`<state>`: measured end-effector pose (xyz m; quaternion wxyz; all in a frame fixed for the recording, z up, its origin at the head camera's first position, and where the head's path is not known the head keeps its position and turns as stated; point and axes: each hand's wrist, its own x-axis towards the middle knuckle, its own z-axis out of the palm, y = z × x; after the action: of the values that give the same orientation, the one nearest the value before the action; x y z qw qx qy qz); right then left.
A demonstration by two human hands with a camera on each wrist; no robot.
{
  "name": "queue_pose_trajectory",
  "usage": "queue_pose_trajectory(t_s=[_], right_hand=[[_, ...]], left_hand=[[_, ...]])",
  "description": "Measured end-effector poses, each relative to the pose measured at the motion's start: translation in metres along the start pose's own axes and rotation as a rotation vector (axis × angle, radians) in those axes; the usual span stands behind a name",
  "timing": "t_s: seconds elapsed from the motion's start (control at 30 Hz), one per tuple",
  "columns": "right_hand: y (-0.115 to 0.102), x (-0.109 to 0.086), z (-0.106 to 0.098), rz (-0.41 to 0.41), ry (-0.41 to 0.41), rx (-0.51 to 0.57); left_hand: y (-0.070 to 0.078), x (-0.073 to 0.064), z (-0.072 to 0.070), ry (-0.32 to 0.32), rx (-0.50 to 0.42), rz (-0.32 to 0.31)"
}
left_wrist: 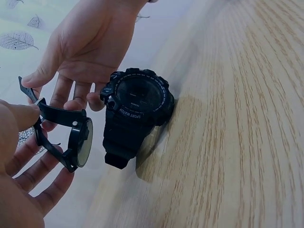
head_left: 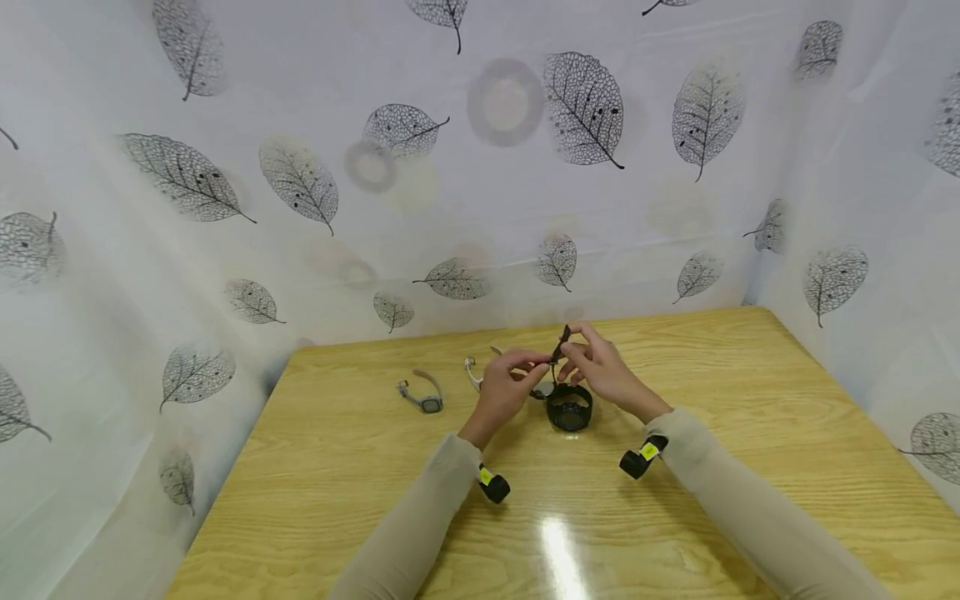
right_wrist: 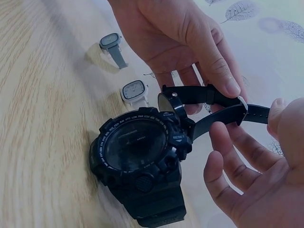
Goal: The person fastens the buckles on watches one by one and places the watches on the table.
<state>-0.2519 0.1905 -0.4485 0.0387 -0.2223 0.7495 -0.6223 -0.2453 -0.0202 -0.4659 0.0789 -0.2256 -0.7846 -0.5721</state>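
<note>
Both hands hold a slim wristwatch (left_wrist: 83, 142) with a black strap (right_wrist: 221, 115) and a pale round case back. My left hand (head_left: 504, 385) pinches the strap beside its metal buckle (right_wrist: 243, 107). The strap's free end runs through the buckle, and my right hand (head_left: 602, 377) pinches it near the tip between thumb and fingers. The strap forms a loop in both wrist views. Just below the hands a chunky black sport watch (head_left: 568, 410) stands on the table, its dark dial (right_wrist: 135, 145) facing up at a tilt.
Left of the hands, a grey watch (head_left: 431, 403) lies on the wooden table (head_left: 337, 500) with its strap unfastened. Between it and my left hand is a white watch (right_wrist: 135, 90), partly hidden in the head view. A leaf-patterned curtain (head_left: 450, 217) hangs behind the table.
</note>
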Motion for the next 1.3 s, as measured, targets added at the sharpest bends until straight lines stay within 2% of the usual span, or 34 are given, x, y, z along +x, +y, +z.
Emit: queue_pose_trajectory(t_s=[0.37, 0.63, 1.0, 1.3], right_hand=[[0.003, 0.001, 0.0, -0.018, 0.002, -0.028], [0.0, 0.002, 0.001, -0.021, -0.008, -0.064], [0.004, 0.004, 0.006, -0.004, -0.022, -0.093], [0.001, 0.004, 0.009, 0.002, 0.014, -0.097]], left_hand=[[0.0, -0.001, 0.002, 0.008, 0.015, 0.037], [0.002, 0.0, 0.003, 0.028, 0.017, 0.032], [0.002, -0.002, 0.007, 0.13, -0.135, 0.019], [0.018, -0.003, 0.006, 0.158, -0.183, -0.003]])
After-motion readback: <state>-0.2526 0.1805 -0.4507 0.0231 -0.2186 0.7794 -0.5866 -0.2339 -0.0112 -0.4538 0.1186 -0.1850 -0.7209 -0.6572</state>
